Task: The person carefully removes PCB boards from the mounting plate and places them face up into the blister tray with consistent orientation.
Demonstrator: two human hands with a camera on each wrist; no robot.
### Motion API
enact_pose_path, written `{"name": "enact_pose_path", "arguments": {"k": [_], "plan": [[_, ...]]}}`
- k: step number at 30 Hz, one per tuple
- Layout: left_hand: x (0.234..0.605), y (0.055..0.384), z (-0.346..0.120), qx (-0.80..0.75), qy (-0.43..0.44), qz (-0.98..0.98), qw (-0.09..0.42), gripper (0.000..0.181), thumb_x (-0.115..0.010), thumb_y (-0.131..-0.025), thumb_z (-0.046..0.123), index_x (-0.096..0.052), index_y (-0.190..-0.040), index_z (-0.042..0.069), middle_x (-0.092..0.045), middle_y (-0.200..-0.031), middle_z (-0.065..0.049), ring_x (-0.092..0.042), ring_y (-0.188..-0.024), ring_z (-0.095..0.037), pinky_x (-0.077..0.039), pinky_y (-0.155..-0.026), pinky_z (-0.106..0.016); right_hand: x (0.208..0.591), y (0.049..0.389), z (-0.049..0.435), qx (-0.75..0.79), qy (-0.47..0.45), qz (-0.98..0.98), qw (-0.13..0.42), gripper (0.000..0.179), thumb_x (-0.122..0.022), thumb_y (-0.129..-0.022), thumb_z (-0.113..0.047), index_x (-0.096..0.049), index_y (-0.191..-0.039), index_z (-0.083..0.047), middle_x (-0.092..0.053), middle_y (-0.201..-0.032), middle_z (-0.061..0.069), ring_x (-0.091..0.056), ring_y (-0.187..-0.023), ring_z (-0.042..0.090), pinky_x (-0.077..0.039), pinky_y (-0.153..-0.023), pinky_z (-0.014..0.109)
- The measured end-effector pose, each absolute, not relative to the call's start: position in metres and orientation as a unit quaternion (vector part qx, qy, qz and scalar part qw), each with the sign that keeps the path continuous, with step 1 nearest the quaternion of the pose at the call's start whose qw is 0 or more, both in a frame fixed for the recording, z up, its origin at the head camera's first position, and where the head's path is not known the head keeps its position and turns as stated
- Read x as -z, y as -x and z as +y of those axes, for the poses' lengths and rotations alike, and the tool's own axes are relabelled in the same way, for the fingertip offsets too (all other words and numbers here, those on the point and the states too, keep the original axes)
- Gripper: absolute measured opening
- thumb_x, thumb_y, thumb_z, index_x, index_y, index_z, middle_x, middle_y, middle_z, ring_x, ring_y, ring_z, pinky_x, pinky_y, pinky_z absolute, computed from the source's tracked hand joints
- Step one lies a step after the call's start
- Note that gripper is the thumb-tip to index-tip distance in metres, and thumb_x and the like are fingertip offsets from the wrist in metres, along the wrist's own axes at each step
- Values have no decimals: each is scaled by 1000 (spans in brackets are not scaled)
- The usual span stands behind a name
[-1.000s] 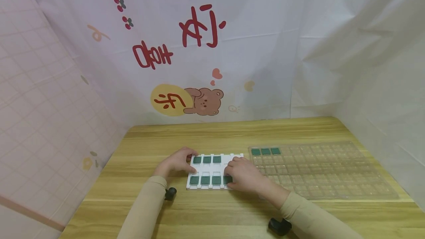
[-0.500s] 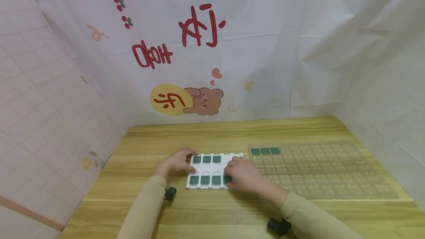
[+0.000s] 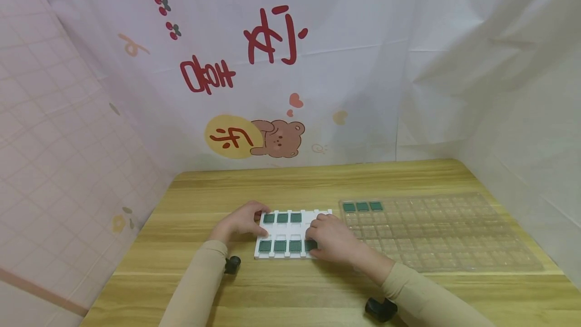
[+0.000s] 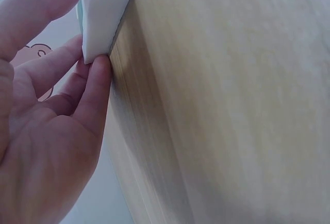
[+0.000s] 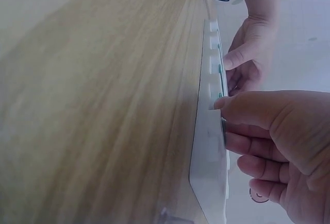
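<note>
A white slotted tray (image 3: 297, 229) lies on the table, bearing green square chips in two rows: three at the back and several along the front. My left hand (image 3: 242, 219) holds the tray's left end; the left wrist view has fingertips at the corner of the white tray (image 4: 105, 20). Over the tray's right part, my right hand (image 3: 333, 238) pinches a green chip (image 3: 310, 245) at the fourth front slot between thumb and fingers. That chip is partly covered by the hand. From the right wrist, the thumb (image 5: 247, 108) sits at the tray's front edge.
To the right lies a large clear plastic tray (image 3: 436, 233) with many square pockets; three green chips (image 3: 362, 207) sit in its back left corner. Its left edge is close beside the white tray. White printed cloth (image 3: 354, 64) hangs behind and at both sides of the wooden table (image 3: 290, 291).
</note>
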State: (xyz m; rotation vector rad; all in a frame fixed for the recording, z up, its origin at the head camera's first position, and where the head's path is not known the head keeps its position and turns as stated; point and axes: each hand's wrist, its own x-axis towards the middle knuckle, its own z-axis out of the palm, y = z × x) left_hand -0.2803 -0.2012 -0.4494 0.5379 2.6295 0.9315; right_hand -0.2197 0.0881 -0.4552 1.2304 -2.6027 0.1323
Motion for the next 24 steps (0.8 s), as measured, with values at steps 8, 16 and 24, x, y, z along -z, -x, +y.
{"name": "enact_pose_path", "arguments": {"k": [8,16,24], "plan": [[448,280,-201,-324,-189,914,154,65,-90,-71,12,-61,-128,-1,-56,-125,-11,-54,-112,-26,-44,-100,-44,457,221,88,-44,-426,-893,138,25,-84,-73,-33,-73,-88,-18,-65,-84,-6,-54,-83,16,-44,-76,33],[449,280,-202,-324,-191,913,157,64,-89,-72,11,-60,-129,0,-54,-127,-11,-53,-113,-27,-44,-100,-44,453,220,87,-47,-417,-898,128,23,-84,-72,-31,-73,-87,-17,-65,-84,-5,-54,-83,16,-45,-76,33],[449,280,-202,-320,-194,914,156,64,-89,-72,11,-60,-128,-1,-55,-124,-11,-53,-110,-26,-45,-98,-43,451,219,87,-45,-417,-899,129,23,-84,-73,-31,-73,-86,-17,-64,-82,-5,-53,-82,16,-44,-75,33]]}}
